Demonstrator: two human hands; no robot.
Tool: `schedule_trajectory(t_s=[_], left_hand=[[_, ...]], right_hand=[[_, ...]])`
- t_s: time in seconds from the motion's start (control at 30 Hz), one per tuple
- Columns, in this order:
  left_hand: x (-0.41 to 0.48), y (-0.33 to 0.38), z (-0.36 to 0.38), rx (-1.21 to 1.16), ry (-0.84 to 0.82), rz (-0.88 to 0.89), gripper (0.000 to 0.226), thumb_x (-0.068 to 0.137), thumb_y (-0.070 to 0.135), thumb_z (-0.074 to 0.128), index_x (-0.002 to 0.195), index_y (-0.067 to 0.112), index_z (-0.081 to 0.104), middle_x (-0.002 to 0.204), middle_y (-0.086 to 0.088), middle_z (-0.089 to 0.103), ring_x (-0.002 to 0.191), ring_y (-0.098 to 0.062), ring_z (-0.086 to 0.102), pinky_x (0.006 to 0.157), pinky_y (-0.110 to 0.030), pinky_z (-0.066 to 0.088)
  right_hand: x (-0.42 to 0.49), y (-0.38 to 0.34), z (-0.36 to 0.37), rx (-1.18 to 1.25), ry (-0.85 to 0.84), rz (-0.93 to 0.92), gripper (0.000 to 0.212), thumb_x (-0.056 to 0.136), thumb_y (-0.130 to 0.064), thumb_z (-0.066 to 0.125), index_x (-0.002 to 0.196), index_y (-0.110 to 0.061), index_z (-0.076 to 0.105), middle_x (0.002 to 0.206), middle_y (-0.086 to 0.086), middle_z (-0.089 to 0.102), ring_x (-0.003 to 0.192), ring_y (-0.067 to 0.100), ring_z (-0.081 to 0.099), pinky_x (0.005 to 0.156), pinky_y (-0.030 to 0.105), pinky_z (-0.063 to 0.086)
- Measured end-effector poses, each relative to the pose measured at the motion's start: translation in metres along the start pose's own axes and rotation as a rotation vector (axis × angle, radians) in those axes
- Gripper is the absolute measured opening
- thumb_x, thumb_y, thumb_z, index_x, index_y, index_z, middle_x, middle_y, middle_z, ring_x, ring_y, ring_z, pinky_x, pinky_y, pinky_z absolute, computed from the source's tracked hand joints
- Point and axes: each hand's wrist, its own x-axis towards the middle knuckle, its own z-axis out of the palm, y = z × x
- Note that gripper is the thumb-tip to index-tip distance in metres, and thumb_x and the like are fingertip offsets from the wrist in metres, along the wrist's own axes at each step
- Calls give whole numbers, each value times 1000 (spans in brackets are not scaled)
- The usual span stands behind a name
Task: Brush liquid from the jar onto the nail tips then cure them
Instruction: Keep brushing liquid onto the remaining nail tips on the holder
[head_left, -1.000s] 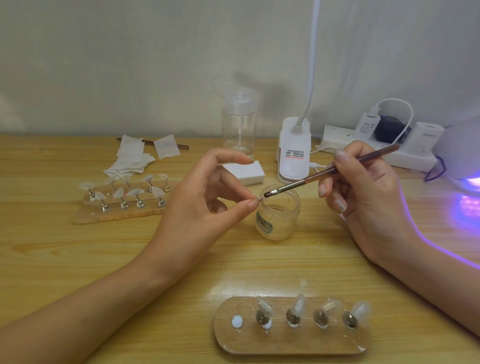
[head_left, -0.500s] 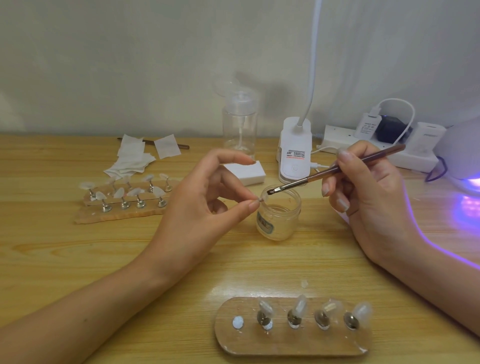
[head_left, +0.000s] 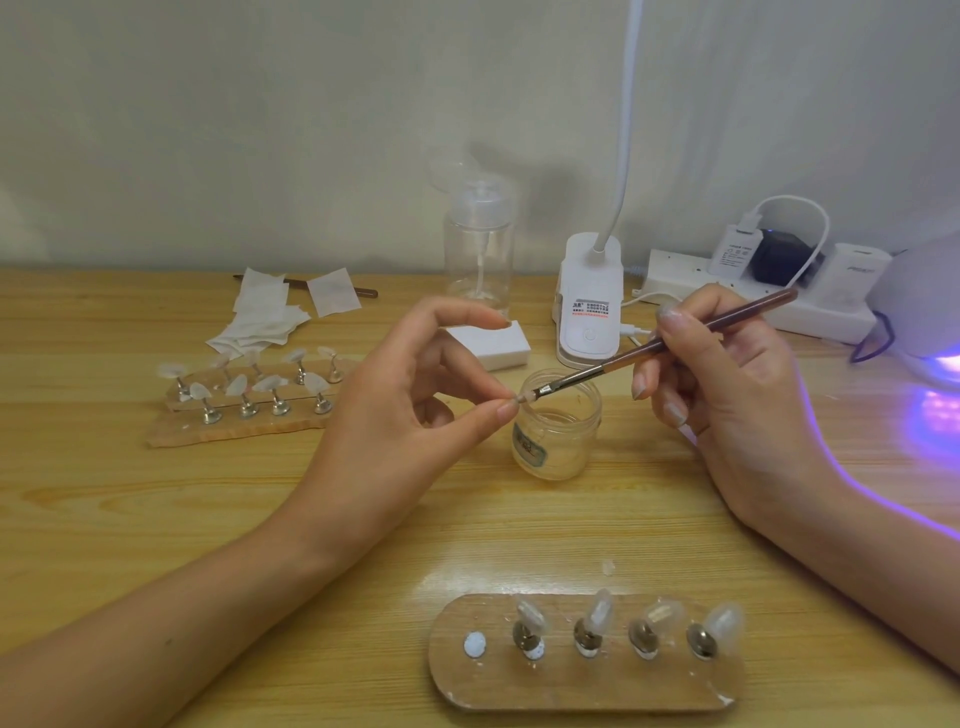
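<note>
Head view of a wooden counter (head_left: 156, 509) set up for coating nail tips. A curing lamp (head_left: 930, 312) at the right edge throws violet light across the wood.

The left hand (head_left: 400, 410) is held above the counter just left of the jar, its thumb and 1 finger pinched on a single nail tip (head_left: 524, 399) and its index finger arched clear. Whether the pinch falls on the tip or on a small mount is too small to tell. The right hand (head_left: 727, 395) grips the brush (head_left: 613, 364) pen-fashion around mid-handle, with the bristles meeting the tip above the jar's mouth.

The near holder (head_left: 571, 686) carries 4 tips on metal pegs, and 1 white spot at its left end is bare.

The jar (head_left: 558, 441) is open, clear and probably glass: stiff, breakable and easily tipped, so best steadied by its wall.

The nail tip is likely thin plastic, very light, springy and slippery once wet. It is best held by its edges or underside, off the coated face.

The desk lamp base (head_left: 589, 301) bears red and black print, and the jar has a greenish label. Neither is legible.
</note>
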Motion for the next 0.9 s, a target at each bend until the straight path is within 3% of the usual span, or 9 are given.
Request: schedule_trajectory(t_s=[0.27,0.5,0.63,0.77,0.9], left_hand=[[-1,1,-1,-19,-7,-20,48,78,15,78,121,26,59,78,2,69,83,-15,71,63,-41,51],[-2,1,-1,-37,-19,-29,50,73,23,79,119,27,59,76,3,69,83,-15,72,66,-34,54],[-2,1,-2,-48,-19,-39,51,71,25,80,119,28,60,75,3,69,83,-15,73,70,-36,57],[-1,1,-2,-45,-15,-43,52,71,25,80,118,28,60,76,2,68,83,-16,73,73,-41,57],[-1,1,-2,-50,-13,-52,52,71,24,81,118,29,60,75,1,68,83,-17,73,74,-42,57]], right_hand=[[1,0,-1,14,-5,-30,20,93,-27,57,74,-23,54,59,6,64,38,10,40,41,18,31],[1,2,-2,-2,43,16,23,93,-29,62,74,-21,52,57,7,62,38,10,39,40,14,33],[2,0,-2,12,7,-35,21,93,-27,56,72,-24,54,60,6,64,38,10,38,39,22,25],[0,1,0,-14,3,0,22,92,-30,62,76,-19,51,59,8,64,38,10,40,40,15,32],[1,1,-2,-3,48,-3,25,94,-28,62,69,-27,55,58,7,63,37,10,36,39,17,29]])
